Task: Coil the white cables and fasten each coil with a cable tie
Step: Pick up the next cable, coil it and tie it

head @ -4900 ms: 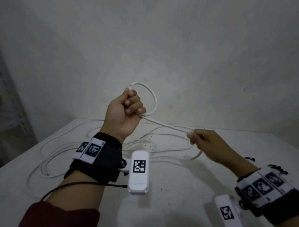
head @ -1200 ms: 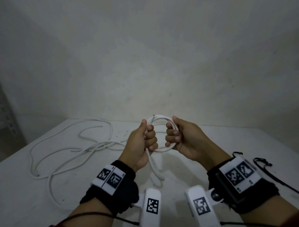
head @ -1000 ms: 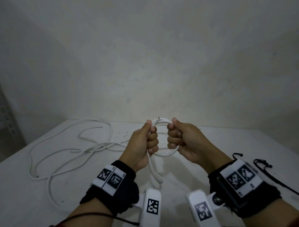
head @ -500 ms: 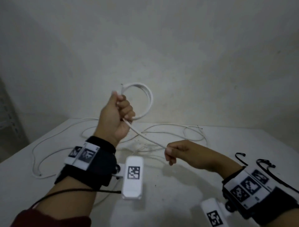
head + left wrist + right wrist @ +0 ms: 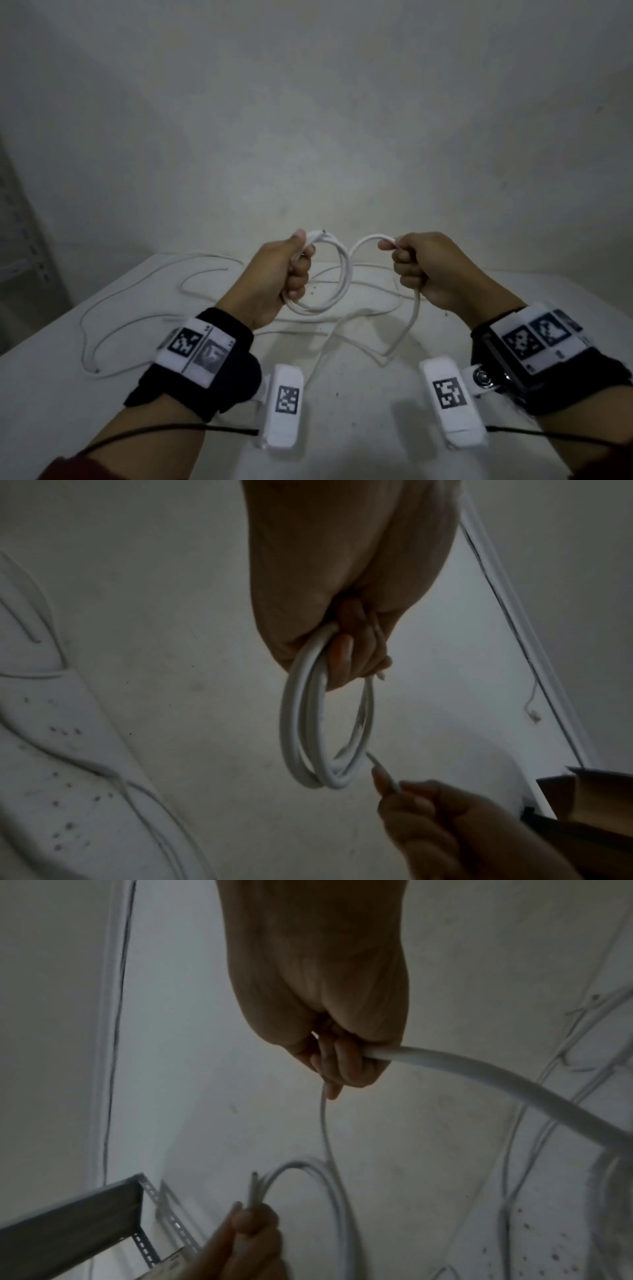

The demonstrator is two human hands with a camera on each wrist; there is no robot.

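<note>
Two or three turns of round white plastic-sheathed cable [image 5: 337,274] are gathered in the left hand [image 5: 281,274], whose fingers are curled tight round one side of the small coil [image 5: 325,723], held up above the pale table [image 5: 191,404]. A fresh arc of the same cable is gripped in the fist of the right hand [image 5: 424,267], just beside the coil, and from that fist the free length drops to the table and runs among loose strands [image 5: 144,294] lying there. By its smooth springy curves, the cable is judged light, fairly stiff and somewhat slippery, so the turns are likely to spring open unless clamped together at one point of the ring; that clamped side is also judged the best place for a tie. No cable tie can be made out. From the head view the whole layout is given; only from the left wrist view are the separate turns counted, and only from the right wrist view is a cut cable end [image 5: 253,1188] seen standing beside the left thumb, with grey perforated shelving [image 5: 103,1213] below.
</note>
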